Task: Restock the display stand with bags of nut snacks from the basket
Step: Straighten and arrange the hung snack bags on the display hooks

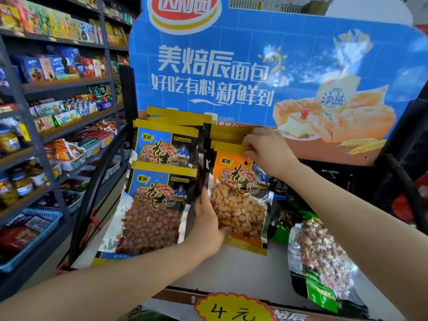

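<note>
Pinching the yellow top edge of an orange-labelled clear plastic bag of peanuts (pixel 238 200), right hand (pixel 266 151) at one o'clock, left hand (pixel 207 224) gripping its lower left side, blue-labelled clear peanut bags (pixel 159 200) at nine o'clock, blue cardboard display stand (pixel 254 66) behind.

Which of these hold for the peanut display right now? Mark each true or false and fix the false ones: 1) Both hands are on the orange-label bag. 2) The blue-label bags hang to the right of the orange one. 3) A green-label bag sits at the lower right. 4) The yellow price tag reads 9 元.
1) True: the left hand holds the lower left edge of the orange-label bag and the right hand grips its top.
2) False: the blue-label bags hang to its left.
3) True: the green-label bag lies there.
4) False: the price tag reads 4 元.
</note>
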`<state>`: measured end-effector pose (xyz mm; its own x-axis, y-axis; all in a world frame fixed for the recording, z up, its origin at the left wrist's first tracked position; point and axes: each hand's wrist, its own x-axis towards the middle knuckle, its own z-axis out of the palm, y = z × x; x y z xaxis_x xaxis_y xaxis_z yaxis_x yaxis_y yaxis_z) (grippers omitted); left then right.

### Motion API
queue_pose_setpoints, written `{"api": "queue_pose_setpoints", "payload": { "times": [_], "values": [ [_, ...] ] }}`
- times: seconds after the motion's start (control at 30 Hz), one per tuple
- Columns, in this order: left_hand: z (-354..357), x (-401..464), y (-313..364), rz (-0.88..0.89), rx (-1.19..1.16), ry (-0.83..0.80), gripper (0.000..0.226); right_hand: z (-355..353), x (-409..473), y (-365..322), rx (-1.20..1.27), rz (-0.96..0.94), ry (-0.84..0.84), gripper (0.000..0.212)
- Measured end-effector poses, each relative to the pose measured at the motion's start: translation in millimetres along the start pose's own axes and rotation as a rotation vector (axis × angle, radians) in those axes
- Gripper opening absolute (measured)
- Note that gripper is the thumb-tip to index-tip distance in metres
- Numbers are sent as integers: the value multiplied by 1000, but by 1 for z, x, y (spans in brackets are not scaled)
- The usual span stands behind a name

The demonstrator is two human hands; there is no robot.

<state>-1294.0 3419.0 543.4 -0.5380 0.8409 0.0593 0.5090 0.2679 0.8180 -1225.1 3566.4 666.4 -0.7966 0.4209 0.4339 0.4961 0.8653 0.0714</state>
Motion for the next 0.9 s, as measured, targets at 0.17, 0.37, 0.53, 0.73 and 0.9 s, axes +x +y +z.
{"api": "queue_pose_setpoints", "payload": {
  "times": [0.17,0.37,0.53,0.73,0.9],
  "values": [
    [3,3,2,27,-6,44,101,13,4,-11,16,113,125,28],
    [-29,-38,-2,287,69,-15,88,10,-8,-28,-14,174,287,22],
    [-98,-62,-28,308,551,72,71,8,-13,-79,124,-114,263,17],
    [-134,-66,-59,95,891,-135,80,39,12,-137,52,-135,-279,45],
    [-136,-63,-65,156,918,-181,74,43,27,-146,193,72,-297,45]
  ]
}}
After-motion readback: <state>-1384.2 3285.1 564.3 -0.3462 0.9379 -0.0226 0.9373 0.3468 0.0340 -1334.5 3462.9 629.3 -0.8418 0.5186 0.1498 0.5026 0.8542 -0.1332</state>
